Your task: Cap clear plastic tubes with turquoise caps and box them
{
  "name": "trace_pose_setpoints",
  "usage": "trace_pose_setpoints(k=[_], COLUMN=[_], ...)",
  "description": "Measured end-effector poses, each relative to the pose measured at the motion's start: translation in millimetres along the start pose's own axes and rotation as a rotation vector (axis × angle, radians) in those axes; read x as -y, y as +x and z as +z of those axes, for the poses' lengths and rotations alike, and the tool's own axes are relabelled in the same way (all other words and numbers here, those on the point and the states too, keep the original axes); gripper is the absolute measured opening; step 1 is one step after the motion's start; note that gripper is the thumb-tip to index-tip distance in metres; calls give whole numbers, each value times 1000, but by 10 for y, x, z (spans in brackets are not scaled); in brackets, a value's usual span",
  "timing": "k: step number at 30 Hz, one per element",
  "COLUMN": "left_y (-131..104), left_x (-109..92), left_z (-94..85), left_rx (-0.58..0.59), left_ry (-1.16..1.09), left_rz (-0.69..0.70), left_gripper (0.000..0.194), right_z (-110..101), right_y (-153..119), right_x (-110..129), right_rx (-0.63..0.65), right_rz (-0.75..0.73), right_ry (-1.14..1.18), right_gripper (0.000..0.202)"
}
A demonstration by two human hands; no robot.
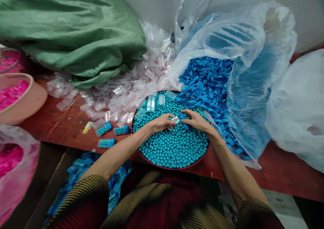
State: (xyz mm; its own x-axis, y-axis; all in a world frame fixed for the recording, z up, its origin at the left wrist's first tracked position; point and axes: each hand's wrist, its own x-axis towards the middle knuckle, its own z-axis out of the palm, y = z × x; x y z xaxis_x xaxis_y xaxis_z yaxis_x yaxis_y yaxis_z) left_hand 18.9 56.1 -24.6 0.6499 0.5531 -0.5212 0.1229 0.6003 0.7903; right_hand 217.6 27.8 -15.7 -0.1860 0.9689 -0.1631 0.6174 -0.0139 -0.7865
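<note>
Over a round red-rimmed tray point(174, 168) full of turquoise beads point(172, 151), my left hand point(163, 122) is closed on a small clear plastic container point(175, 120). Just to its right, my right hand point(194, 120) grips a blue plastic cap point(181, 117) between thumb and fingers. Container and cap are close together, with a small gap between them. Another blue piece point(186, 126) shows below the right fingers; whether it is held I cannot tell. Some clear containers point(151, 103) lie on the beads at the tray's far side.
Clear containers point(121, 90) are heaped behind the tray, beside a green sack point(76, 33). An open plastic bag point(248, 87) spills blue caps point(207, 80) at the right. Filled containers point(106, 143) lie left of the tray. A pink tub point(32, 99) stands far left.
</note>
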Motion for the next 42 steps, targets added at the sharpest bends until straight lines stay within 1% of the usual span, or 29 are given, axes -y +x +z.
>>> trace_pose_setpoints(k=[2, 3, 5, 6, 8, 9, 10, 11, 13, 15, 17, 18, 20, 21, 23, 24, 25, 26, 28, 29, 31, 33, 35, 37, 40, 42], left_y=[-4, -12, -50, -86, -197, -269, -345, -418, -528, -548, -474, -414, -290, -244, -206, -216, -240, -273, -335, -353, -349, -303, -256, -257, -376, -481], left_x=[3, 0, -20, -39, -96, -132, -172, -211, -278, -310, -296, -272, -196, -147, -37, 20, 74, 125, 205, 233, 265, 270, 249, 202, 82, 2], left_z=[3, 14, 50, 72, 111, 124, 134, 139, 145, 159, 192, 212, 242, 243, 207, 173, 136, 102, 67, 77, 153, 281, 403, 466, 416, 340], left_rx=[-11, -37, -128, -186, -309, -361, -395, -403, -348, -266, -199, -171, -139, -154, -244, -302, -351, -379, -383, -376, -369, -397, -429, -448, -418, -377], left_ry=[27, 72, 258, 398, 747, 938, 1129, 1309, 1586, 1726, 1759, 1747, 1663, 1587, 1390, 1300, 1237, 1207, 1234, 1275, 1393, 1552, 1694, 1755, 1703, 1631], left_rz=[-3, 3, 61, 118, 245, 281, 287, 266, 212, 214, 259, 279, 321, 347, 388, 404, 412, 414, 424, 434, 437, 404, 347, 303, 197, 84], left_gripper=[29, 27, 24, 25, 31, 35, 36, 34, 24, 20, 25, 25, 28, 35, 55, 62, 63, 60, 49, 44, 35, 26, 29, 32, 27, 25], right_z=[32, 53, 102, 127, 168, 181, 188, 188, 179, 176, 196, 215, 263, 286, 317, 323, 324, 321, 311, 310, 326, 370, 427, 468, 451, 399], right_y=[-7, -4, 4, 3, -21, -47, -81, -122, -203, -260, -279, -277, -267, -267, -284, -301, -322, -343, -380, -395, -419, -450, -494, -537, -552, -515], right_x=[36, 54, 86, 100, 131, 150, 172, 195, 239, 263, 253, 235, 183, 153, 101, 81, 67, 59, 62, 74, 120, 188, 264, 324, 341, 304], right_rx=[2, -3, -19, -29, -78, -116, -156, -191, -229, -246, -253, -236, -183, -165, -174, -187, -191, -187, -176, -172, -170, -142, -100, -65, -40, -72], right_rz=[14, 13, -11, -24, -31, -24, -19, -24, -72, -128, -139, -132, -117, -113, -105, -100, -97, -95, -87, -82, -67, -65, -81, -93, -95, -84], right_ry=[17, 24, 28, 24, -8, -45, -96, -156, -276, -374, -480, -541, -640, -667, -683, -690, -704, -729, -788, -815, -862, -918, -967, -988, -989, -986], right_gripper=[43, 42, 37, 34, 32, 33, 36, 38, 39, 37, 36, 36, 36, 37, 41, 41, 40, 38, 32, 29, 27, 28, 30, 32, 33, 31])
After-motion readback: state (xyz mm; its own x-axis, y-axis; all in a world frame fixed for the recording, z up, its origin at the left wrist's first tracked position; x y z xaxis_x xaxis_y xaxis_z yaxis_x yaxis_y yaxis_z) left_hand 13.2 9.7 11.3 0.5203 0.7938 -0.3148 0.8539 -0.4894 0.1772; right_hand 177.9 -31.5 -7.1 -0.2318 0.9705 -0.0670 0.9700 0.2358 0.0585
